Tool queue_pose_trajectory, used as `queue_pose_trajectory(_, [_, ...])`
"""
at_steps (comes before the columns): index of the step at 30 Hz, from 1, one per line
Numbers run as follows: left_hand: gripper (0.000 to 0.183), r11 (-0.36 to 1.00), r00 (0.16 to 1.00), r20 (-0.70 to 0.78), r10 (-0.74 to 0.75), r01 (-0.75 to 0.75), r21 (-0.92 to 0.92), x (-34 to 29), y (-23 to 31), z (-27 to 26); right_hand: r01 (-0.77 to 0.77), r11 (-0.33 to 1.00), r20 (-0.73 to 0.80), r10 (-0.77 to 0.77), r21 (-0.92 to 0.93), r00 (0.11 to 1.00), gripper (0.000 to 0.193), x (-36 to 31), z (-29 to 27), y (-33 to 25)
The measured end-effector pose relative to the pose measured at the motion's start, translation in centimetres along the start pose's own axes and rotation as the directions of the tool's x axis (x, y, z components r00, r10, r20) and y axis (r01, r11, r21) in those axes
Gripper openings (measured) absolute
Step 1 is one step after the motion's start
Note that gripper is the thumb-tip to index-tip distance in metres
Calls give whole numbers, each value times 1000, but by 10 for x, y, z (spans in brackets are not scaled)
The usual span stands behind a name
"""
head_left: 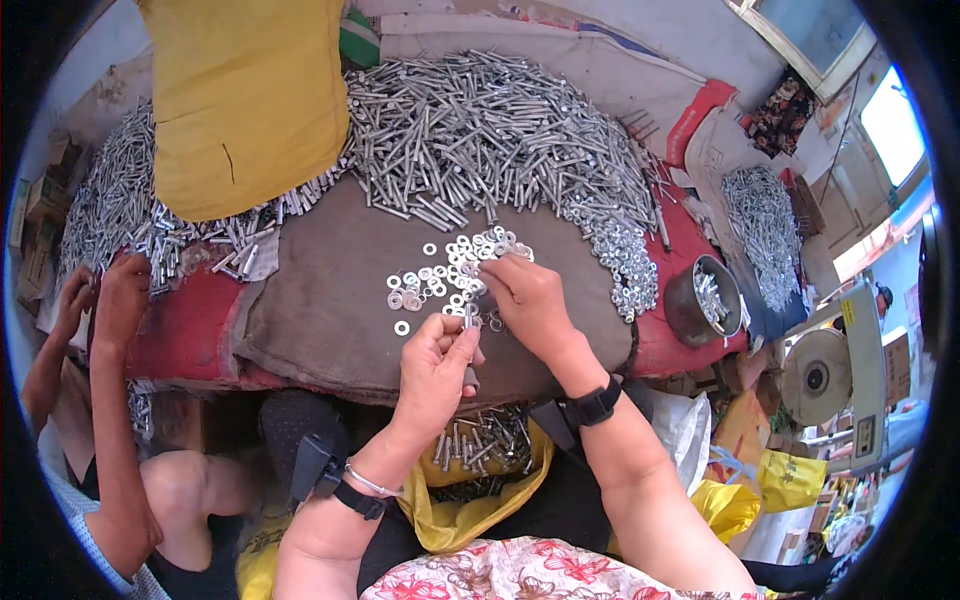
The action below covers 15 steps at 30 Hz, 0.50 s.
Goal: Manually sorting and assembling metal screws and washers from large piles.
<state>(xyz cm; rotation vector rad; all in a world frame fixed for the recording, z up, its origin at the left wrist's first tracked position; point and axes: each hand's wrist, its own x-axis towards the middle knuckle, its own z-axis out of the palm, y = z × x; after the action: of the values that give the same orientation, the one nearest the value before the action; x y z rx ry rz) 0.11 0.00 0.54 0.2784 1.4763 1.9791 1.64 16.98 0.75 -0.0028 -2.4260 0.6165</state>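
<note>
- Landmark: washer pile (462,250).
- Left hand (437,365), on the pile's near side: thumb and fingers pinch a bolt (468,315), roughly upright.
- Right hand (530,300), at the pile's near-right edge: fingertips bunched; I cannot tell whether they pinch a washer.
- Risks, my judgement: a slack pinch could drop the bolt; overlapping washers could be picked up doubled.

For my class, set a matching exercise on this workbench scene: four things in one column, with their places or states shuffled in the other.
Column one
1. Left hand
2. Loose washers
3. Metal pot
4. Largest bolt heap

Column two
a. Along the far side of the brown mat
b. Pinching a slim metal piece
c. On red cloth at the right
d. Scattered mid-mat, near the hands

Pairs: 1-b, 2-d, 3-c, 4-a
</note>
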Motion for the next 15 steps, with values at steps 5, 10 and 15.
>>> queue_pose_trajectory(5, [13, 999, 999, -26, 24, -23, 29, 1, 4, -3, -36, 949, 50, 21, 313, 999, 14, -12, -9, -32])
queue_pose_trajectory(10, [10, 995, 998, -21, 67, -65, 79, 1, 9, -9, -16, 915, 47, -4, 402, 999, 18, -17, -6, -33])
queue_pose_trajectory(15, [9, 978, 983, -58, 177, -169, 125, 4, 8, -13, 22, 913, 62, -51, 407, 997, 24, -11, -7, -31])
